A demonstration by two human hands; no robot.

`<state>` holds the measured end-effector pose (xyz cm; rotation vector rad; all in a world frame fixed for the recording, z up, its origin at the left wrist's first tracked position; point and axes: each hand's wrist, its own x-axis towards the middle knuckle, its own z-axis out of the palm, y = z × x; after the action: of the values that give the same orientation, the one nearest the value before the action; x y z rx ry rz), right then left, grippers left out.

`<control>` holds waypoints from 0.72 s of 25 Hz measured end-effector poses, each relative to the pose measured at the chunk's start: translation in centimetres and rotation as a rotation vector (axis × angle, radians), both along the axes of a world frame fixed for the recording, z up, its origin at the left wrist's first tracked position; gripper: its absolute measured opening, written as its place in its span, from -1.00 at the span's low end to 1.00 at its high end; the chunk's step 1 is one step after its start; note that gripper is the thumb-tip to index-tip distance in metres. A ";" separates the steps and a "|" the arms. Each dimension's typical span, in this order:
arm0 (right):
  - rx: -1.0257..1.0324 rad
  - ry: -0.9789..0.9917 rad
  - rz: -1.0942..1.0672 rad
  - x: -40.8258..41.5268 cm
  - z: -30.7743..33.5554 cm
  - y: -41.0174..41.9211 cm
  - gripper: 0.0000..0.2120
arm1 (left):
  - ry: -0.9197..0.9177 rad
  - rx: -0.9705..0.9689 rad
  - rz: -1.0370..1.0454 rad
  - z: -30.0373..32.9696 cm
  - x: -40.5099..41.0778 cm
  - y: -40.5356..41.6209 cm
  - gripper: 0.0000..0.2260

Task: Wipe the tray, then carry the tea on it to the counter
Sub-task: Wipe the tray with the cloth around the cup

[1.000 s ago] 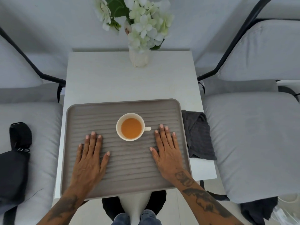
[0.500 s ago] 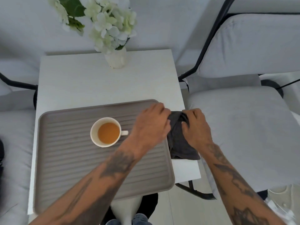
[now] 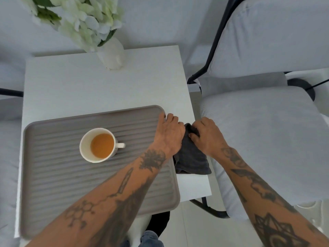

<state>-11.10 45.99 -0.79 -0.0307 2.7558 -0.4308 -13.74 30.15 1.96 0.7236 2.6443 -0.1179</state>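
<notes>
A grey ribbed tray (image 3: pixel 53 175) lies on the near part of a small white table (image 3: pixel 89 82). On the tray's middle stands a white cup of tea (image 3: pixel 99 145), handle to the right. A dark grey cloth (image 3: pixel 190 159) lies on the table just right of the tray. My left hand (image 3: pixel 169 134) reaches across the tray's far right corner and grips the cloth's upper left edge. My right hand (image 3: pixel 206 136) pinches the cloth's top from the right side. Both sets of fingers are curled on the fabric.
A white vase with white flowers (image 3: pixel 112 54) stands at the table's far edge. A grey cushioned chair (image 3: pixel 263 139) with a black frame sits close on the right. Another grey seat (image 3: pixel 7 139) shows at the left edge.
One second ago both hands lay flat on the tray beside the cup. They have since moved right to the cloth and taken hold of it; the view has shifted right as well.
</notes>
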 end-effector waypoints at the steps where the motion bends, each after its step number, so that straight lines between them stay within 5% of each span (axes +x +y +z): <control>1: -0.001 0.017 0.023 0.2 0.1 0.1 -0.82 | -0.012 0.013 0.004 0.1 0.1 0.0 -0.69; 7: -0.033 0.023 0.085 1.4 4.6 0.6 -0.86 | -0.072 0.302 0.090 1.8 1.7 0.1 -0.69; 12: -0.121 0.096 0.111 3.8 11.1 1.4 -0.76 | -0.316 0.829 0.355 6.1 4.4 -2.2 -0.72; 18: -0.297 0.149 0.197 6.2 17.3 -4.2 -0.82 | -0.127 1.020 0.235 10.6 8.9 -11.9 -0.62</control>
<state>-4.86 41.82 16.50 -0.4198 2.7694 -0.8055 -4.89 18.30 12.52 0.6366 2.5144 1.3577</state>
